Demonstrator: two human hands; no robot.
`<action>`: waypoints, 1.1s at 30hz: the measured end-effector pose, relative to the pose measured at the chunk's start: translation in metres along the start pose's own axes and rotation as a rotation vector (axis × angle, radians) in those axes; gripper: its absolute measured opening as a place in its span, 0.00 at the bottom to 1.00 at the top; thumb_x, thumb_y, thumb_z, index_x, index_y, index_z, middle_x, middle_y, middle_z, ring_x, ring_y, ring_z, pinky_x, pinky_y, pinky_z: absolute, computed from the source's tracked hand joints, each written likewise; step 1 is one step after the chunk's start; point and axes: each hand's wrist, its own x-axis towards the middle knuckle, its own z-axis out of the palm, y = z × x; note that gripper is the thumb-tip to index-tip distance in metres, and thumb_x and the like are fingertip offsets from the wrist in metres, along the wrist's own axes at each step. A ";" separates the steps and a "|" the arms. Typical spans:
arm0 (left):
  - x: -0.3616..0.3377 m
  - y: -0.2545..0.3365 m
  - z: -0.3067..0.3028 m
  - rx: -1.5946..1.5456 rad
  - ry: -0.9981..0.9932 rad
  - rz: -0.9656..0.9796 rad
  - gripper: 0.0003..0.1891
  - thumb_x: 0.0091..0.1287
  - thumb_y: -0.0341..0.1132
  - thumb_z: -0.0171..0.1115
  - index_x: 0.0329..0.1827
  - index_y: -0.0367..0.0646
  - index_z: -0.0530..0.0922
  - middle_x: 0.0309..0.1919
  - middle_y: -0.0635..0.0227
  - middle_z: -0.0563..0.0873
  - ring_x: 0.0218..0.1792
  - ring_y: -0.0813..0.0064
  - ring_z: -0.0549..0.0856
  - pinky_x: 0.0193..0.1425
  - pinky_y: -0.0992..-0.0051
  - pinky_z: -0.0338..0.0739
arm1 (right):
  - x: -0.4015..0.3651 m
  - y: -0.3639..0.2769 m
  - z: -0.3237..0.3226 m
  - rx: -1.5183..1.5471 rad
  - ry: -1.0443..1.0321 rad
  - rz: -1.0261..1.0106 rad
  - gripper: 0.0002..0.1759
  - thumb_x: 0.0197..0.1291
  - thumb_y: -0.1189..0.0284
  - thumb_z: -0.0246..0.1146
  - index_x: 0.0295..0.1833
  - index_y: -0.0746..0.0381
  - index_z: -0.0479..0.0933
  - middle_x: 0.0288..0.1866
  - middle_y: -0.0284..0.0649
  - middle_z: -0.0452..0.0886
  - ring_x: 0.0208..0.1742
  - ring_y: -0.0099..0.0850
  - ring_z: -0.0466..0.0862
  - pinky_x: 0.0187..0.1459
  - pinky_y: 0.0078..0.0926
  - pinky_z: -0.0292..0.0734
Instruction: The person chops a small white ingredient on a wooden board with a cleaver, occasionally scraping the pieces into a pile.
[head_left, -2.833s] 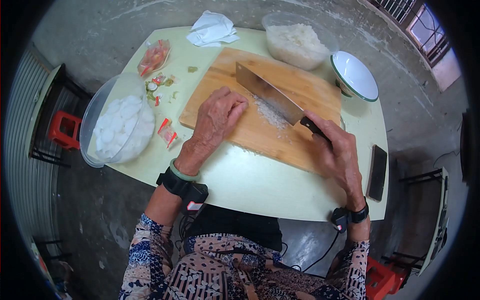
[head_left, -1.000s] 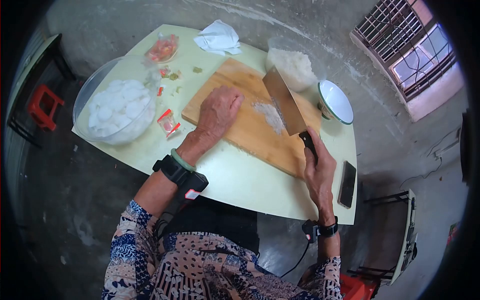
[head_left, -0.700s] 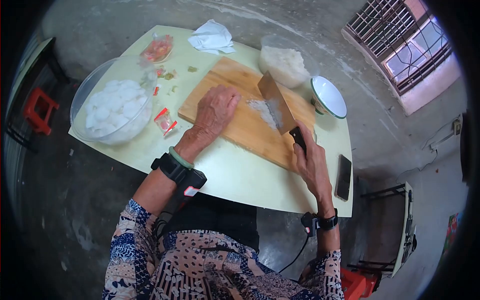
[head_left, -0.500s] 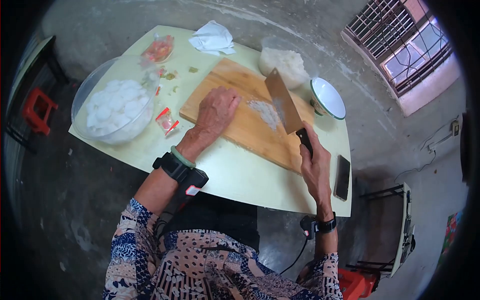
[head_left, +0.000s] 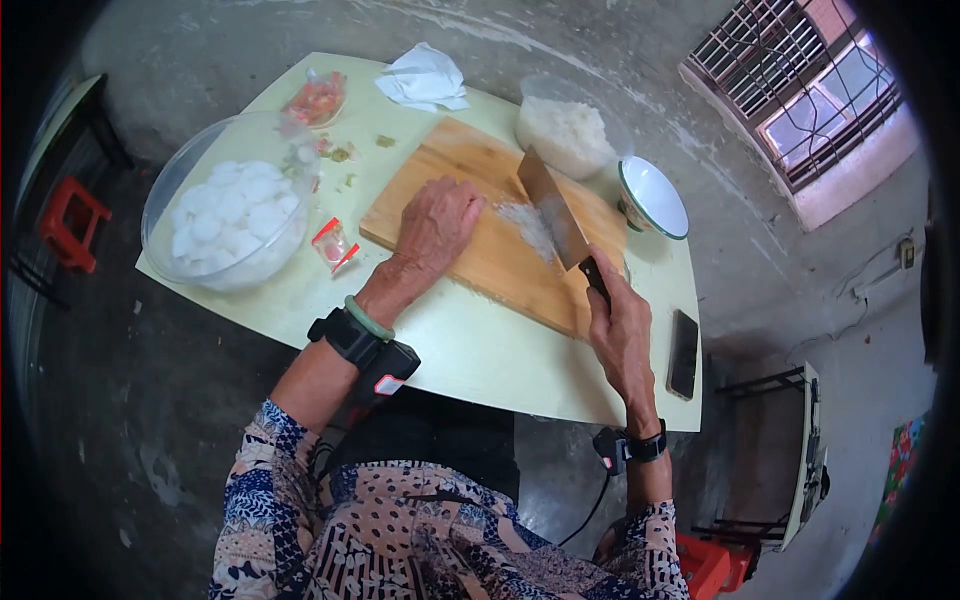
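A wooden cutting board (head_left: 470, 160) lies on the table, bearing a small patch of finely chopped white bits (head_left: 528, 228). My right hand (head_left: 622, 335) is wrapped round the black handle of a cleaver (head_left: 555, 212). Its broad blade is right at the chopped bits, with the edge toward the board. On the left part of the board rests my left hand (head_left: 437, 225), fingers curled in and fingertips hidden beneath it; nothing shows in its grasp.
Left of the board stands a clear bowl of white rounded pieces (head_left: 235, 225), with a small red-edged packet (head_left: 333, 245) beside it. Behind are a bag of reddish food (head_left: 318, 100), white paper (head_left: 423, 78) and a container of white shreds (head_left: 565, 135). A bowl (head_left: 655, 198) and phone (head_left: 683, 355) sit right.
The cleaver has moved left and lower, closer over the chopped bits, my right hand moving with it. My left hand stays in nearly the same spot.
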 end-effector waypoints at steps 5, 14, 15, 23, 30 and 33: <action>0.000 0.001 -0.002 -0.005 0.015 0.004 0.07 0.73 0.35 0.64 0.43 0.40 0.81 0.37 0.57 0.82 0.44 0.52 0.83 0.49 0.56 0.78 | 0.003 0.003 0.001 -0.030 -0.013 -0.007 0.33 0.67 0.84 0.59 0.78 0.56 0.71 0.58 0.55 0.86 0.54 0.54 0.87 0.56 0.43 0.81; -0.002 -0.002 -0.003 -0.018 -0.007 0.000 0.06 0.73 0.34 0.64 0.41 0.39 0.81 0.36 0.56 0.82 0.44 0.52 0.83 0.50 0.55 0.78 | 0.006 0.005 0.001 -0.047 0.045 -0.056 0.34 0.68 0.82 0.61 0.78 0.53 0.70 0.48 0.52 0.85 0.43 0.52 0.86 0.46 0.46 0.80; -0.001 -0.003 -0.002 -0.033 -0.005 -0.001 0.06 0.73 0.33 0.63 0.41 0.39 0.81 0.36 0.56 0.82 0.44 0.51 0.83 0.50 0.55 0.78 | 0.007 0.006 0.001 -0.034 0.044 -0.067 0.34 0.68 0.82 0.61 0.78 0.53 0.70 0.48 0.52 0.85 0.43 0.52 0.86 0.46 0.46 0.80; -0.001 -0.005 -0.002 -0.004 -0.005 0.010 0.06 0.73 0.33 0.64 0.42 0.39 0.80 0.37 0.55 0.83 0.43 0.50 0.83 0.49 0.55 0.78 | -0.001 0.012 -0.001 0.013 0.065 -0.033 0.33 0.68 0.82 0.60 0.78 0.54 0.70 0.47 0.52 0.86 0.43 0.52 0.87 0.47 0.46 0.81; -0.003 -0.005 0.000 0.005 -0.004 -0.010 0.06 0.73 0.33 0.64 0.43 0.40 0.80 0.37 0.56 0.84 0.44 0.51 0.84 0.50 0.55 0.78 | -0.004 0.004 -0.007 0.023 0.015 0.034 0.33 0.68 0.83 0.60 0.78 0.55 0.71 0.47 0.54 0.85 0.42 0.51 0.86 0.46 0.45 0.80; -0.002 -0.007 0.001 0.004 0.005 0.004 0.06 0.73 0.33 0.64 0.42 0.40 0.81 0.37 0.55 0.84 0.44 0.51 0.84 0.50 0.55 0.78 | -0.005 0.005 -0.003 0.031 0.093 -0.028 0.33 0.68 0.83 0.60 0.78 0.55 0.72 0.47 0.53 0.86 0.42 0.51 0.86 0.46 0.45 0.80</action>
